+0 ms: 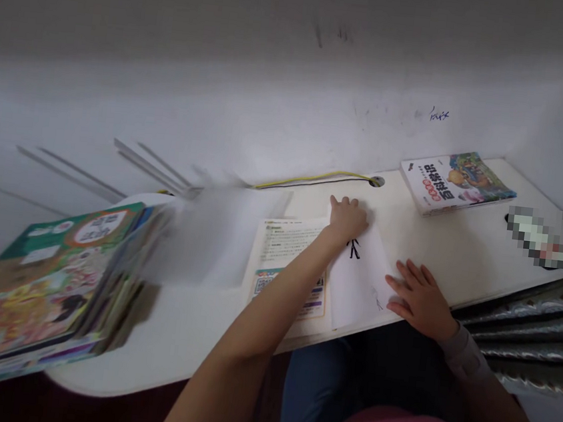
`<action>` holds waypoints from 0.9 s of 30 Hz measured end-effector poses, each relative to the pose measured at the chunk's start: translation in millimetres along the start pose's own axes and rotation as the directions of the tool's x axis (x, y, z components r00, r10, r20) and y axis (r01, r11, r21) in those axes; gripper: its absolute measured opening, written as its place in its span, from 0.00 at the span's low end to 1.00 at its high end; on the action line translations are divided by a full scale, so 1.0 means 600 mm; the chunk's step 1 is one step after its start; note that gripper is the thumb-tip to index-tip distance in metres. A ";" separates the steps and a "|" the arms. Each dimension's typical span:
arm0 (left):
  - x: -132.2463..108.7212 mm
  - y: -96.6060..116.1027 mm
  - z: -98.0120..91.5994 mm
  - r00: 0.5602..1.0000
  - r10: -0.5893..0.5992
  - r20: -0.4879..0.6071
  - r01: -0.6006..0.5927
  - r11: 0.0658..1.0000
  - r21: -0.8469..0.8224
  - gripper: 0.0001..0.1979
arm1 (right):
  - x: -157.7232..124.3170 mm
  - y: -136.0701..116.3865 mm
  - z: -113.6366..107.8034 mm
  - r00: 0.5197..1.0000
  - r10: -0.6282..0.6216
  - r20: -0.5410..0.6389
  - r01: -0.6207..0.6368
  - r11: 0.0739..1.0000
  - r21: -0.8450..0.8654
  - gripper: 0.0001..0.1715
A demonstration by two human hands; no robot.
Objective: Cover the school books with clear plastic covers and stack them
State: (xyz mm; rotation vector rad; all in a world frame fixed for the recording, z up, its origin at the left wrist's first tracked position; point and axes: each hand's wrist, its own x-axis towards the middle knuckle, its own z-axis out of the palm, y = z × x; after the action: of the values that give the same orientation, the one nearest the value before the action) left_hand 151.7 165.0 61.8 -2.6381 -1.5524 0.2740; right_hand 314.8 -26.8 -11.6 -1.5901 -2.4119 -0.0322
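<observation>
While the right hand (420, 299) lies with fingers spread, tips at the right edge of a white sheet (361, 286), the left hand (348, 219) bends over the sheet's far end; whether it pinches paper I cannot tell. The sheet, marked with small dark figures, lies along the right side of a printed page (273, 254). It could crease or skew, I judge, if the hands pushed unevenly, and its near end could slip over the front edge if dragged. The white tabletop (167, 340) rounds off at the left, near a stack of books (43, 280). Farther back, a yellow cable (310, 176) runs to a round hole (376, 181), with a colourful book (458, 182) to its right. Behind stands a scribbled pale wall (270, 122).
</observation>
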 end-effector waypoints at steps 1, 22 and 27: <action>0.001 -0.001 0.002 1.000 0.007 -0.004 -0.007 1.000 -0.009 0.17 | 0.000 0.000 0.000 1.000 -0.001 -0.002 0.001 1.000 0.001 0.27; 0.008 -0.006 0.020 0.984 0.058 -0.166 -0.085 0.983 -0.160 0.18 | -0.001 0.003 0.002 1.000 0.006 -0.015 -0.006 1.000 0.004 0.26; -0.075 -0.043 0.028 0.922 -0.050 -0.384 -0.090 0.936 -0.340 0.22 | -0.002 0.006 0.004 1.000 -0.003 -0.019 0.003 1.000 -0.009 0.26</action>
State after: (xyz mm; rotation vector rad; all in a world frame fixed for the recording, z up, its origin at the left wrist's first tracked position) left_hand 105.0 138.0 54.3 -2.7263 -1.5512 -0.5505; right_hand 317.9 -26.2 -14.5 -1.5826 -2.4029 -0.0588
